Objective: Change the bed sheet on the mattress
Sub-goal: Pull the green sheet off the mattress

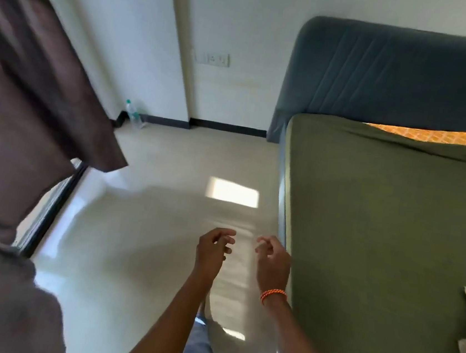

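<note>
1. Closest to me, two bare arms reach out over the floor [136, 252]. The left hand [213, 248] and right hand [273, 258] hang side by side in the air, just apart, fingers loosely curled and holding nothing. Neither touches the bed.
2. One orange braided band [273, 294] sits on the right wrist. A bit of blue trouser leg [199, 343] shows below, between the arms.
3. Right beside the right hand is the mattress [285, 188] edge. A green sheet [379, 236] covers nearly all of the top, pretty smooth here, rumpled toward the far end.
4. At the head end the sheet is pulled back, so one strip of orange patterned cover [439, 135] is showing.
5. Something pale lies on the sheet at the right edge, cut off; can't tell what it is.
6. One brown curtain [33, 81] hangs on the left and blocks most of the window.
7. Farther back, a blue padded headboard [397, 76].
8. One plastic bottle [133, 114] stands in the far corner, label too blurry to read. One switch plate [212, 58] is on the wall, no readable writing.
</note>
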Available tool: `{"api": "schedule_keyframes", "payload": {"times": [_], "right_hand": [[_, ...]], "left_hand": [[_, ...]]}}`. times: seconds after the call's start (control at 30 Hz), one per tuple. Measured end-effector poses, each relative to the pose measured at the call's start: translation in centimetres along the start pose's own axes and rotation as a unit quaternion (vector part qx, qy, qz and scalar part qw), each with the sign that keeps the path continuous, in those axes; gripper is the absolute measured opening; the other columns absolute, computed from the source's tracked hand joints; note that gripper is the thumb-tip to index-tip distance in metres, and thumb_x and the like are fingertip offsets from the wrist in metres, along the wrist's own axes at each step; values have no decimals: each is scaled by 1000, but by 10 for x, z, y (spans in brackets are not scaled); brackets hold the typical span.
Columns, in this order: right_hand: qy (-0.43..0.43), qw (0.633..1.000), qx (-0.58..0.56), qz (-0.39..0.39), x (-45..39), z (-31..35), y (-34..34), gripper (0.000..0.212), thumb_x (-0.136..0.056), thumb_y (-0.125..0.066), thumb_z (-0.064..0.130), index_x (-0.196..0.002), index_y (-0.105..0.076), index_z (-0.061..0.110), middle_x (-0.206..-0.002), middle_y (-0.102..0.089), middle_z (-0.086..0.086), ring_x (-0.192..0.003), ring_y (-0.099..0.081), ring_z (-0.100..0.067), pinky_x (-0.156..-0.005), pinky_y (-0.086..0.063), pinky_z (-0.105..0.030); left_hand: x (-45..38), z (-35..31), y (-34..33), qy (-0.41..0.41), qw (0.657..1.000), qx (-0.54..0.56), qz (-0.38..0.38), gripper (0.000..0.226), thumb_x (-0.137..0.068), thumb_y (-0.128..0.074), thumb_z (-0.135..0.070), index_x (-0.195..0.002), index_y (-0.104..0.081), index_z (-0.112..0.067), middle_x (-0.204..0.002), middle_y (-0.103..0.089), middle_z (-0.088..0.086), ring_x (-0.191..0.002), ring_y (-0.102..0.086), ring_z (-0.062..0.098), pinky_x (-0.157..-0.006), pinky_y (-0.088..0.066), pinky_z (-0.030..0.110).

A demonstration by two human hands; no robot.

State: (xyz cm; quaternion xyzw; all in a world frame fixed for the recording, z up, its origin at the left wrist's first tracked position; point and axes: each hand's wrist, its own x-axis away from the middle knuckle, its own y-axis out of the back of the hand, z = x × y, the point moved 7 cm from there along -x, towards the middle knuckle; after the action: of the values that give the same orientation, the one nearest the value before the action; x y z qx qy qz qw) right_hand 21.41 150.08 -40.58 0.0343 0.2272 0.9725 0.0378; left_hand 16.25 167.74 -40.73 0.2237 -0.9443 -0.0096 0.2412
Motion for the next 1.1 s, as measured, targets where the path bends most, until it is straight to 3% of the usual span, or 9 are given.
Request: {"api": "schedule_keyframes", "payload": {"times": [0.1,0.23,0.3,0.47,0.63,0.87,1.1], "right_hand": [[-20,999,7,-42,-69,17,-13,20,-91,-51,21,-87,-70,26,-69,-67,10,-66,-64,-4,-66,-56,-35],[-37,996,-7,-81,-158,45,-24,21,-94,-58,9,-87,-71,24,-64,-67,8,-62,-65,-6,-66,-56,-36],[-39,994,-14,-101,-194,56,-24,21,-95,-58,9,-88,-72,23,-63,-67,7,-62,-65,-8,-66,-56,-36],[-66,990,-35,-116,-302,43,-41,19,-94,-55,16,-89,-72,23,-74,-71,9,-72,-69,-11,-71,-58,-43],[-82,989,-32,-122,-442,27,-48,24,-90,-51,22,-93,-75,20,-82,-74,7,-77,-68,-10,-73,-57,-36],[-99,993,-29,-50,-634,25,-62,21,-100,-55,9,-97,-75,14,-78,-71,3,-73,-67,-10,-64,-49,-24],[-144,989,-11,11,-766,4,-96,21,-100,-54,12,-96,-74,15,-78,-71,3,-75,-68,-12,-70,-60,-36]], "left_hand": [[-68,-40,-8,-2,999,-18,27,35,-101,-51,-5,-97,-80,-24,-88,-78,0,-73,-69,14,-67,-53,30],[-159,-105,-31,-22,996,-51,70,34,-98,-53,-1,-95,-80,-20,-87,-78,1,-72,-69,12,-61,-51,21],[-199,-132,-47,-19,994,-56,87,35,-97,-52,-1,-94,-80,-21,-86,-77,1,-68,-67,12,-62,-48,24],[-305,-180,-113,-19,991,-66,114,32,-96,-54,-2,-96,-79,-22,-86,-77,0,-64,-63,12,-62,-47,28],[-403,-210,-178,-5,989,-92,115,32,-101,-54,-6,-97,-79,-24,-87,-78,-1,-69,-67,13,-63,-50,28],[-533,-267,-259,56,992,-76,88,35,-101,-52,-1,-95,-80,-21,-85,-76,2,-68,-65,16,-60,-46,27],[-643,-294,-317,85,993,-39,72,36,-103,-48,0,-97,-80,-16,-84,-76,4,-68,-65,18,-58,-48,26]]}}
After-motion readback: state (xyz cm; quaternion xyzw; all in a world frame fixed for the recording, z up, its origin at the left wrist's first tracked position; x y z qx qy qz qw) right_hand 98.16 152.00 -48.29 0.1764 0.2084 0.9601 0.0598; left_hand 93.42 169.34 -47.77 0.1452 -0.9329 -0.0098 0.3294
